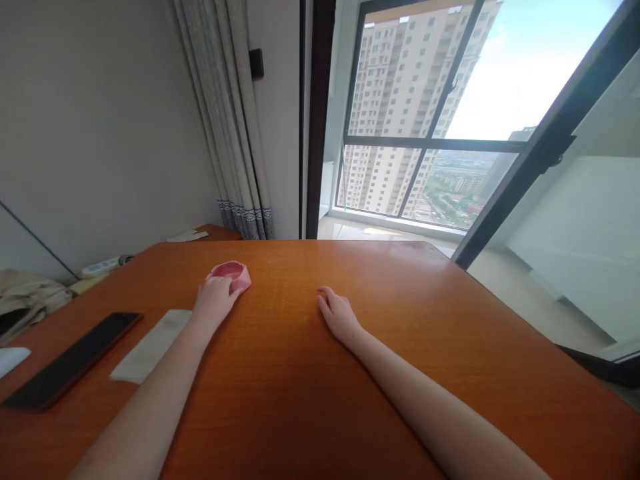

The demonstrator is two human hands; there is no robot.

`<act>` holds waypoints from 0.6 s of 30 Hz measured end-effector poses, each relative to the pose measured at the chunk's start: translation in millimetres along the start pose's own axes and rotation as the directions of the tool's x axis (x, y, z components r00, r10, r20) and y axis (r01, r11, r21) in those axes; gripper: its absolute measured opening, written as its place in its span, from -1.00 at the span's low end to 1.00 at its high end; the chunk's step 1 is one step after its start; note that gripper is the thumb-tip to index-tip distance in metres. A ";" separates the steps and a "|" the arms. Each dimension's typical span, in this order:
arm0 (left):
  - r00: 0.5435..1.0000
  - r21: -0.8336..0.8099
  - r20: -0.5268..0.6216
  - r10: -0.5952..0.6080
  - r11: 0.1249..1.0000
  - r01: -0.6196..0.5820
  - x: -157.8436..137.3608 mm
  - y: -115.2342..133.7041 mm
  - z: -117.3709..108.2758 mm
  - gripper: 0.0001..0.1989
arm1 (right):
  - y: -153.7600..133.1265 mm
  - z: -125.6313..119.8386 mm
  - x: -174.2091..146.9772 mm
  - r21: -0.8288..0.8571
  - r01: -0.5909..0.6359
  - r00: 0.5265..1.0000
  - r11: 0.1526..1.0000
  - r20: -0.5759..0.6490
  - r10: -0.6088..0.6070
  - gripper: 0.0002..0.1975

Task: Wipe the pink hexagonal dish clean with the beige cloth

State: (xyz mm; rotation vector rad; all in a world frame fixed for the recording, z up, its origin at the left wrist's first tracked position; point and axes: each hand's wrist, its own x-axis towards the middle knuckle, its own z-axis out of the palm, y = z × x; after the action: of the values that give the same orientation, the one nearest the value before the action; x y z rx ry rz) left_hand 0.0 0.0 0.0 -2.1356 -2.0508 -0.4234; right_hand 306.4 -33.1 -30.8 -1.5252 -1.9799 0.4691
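Note:
A small pink dish with angular, faceted sides sits on the brown wooden table, left of the middle and toward the far edge. My left hand grips its near side, with the thumb along the right and the other fingers over the rim, partly hidden. What the dish may contain cannot be made out. My right hand rests on the wood to the right of the dish, holding nothing. Its thumb and index finger point left, slightly apart, and the other fingers are mostly hidden.
A folded pale cloth lies beside my left forearm. Left of it is a dark flat tablet-like slab. A white power strip is beyond the table's left edge. A grey curtain and a large window stand behind.

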 end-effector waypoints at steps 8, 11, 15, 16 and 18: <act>0.985 -0.154 -0.062 0.158 0.974 -0.166 -8.1 42.8 -6.3 -0.79 | 4.3 1.1 1.8 0.228 -0.051 0.992 0.972 -0.100 0.075 -0.54; 0.951 -0.281 -0.101 0.292 0.909 -0.309 -20.8 83.5 -7.9 -0.79 | 8.2 4.5 3.8 0.308 -0.023 0.983 0.951 -0.164 0.077 -0.52; 0.900 -0.425 -0.116 0.420 0.798 -0.427 -41.2 131.5 -5.8 -0.79 | 10.7 6.6 5.9 0.430 -0.010 0.965 0.903 -0.234 0.122 -0.57; 0.889 -0.451 -0.108 0.445 0.775 -0.442 -46.1 139.8 -5.1 -0.79 | 10.6 6.4 6.2 0.469 -0.002 0.959 0.883 -0.249 0.135 -0.59; 0.869 -0.484 -0.092 0.487 0.741 -0.466 -54.1 151.6 -3.7 -0.80 | 10.0 5.7 7.0 0.568 0.022 0.948 0.823 -0.274 0.163 -0.61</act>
State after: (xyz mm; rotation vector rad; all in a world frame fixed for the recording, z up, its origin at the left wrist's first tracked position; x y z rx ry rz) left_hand 149.1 -60.7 0.0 -2.8673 -1.4049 -0.9045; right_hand 309.0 -23.1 -39.5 -1.1993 -1.3704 0.7239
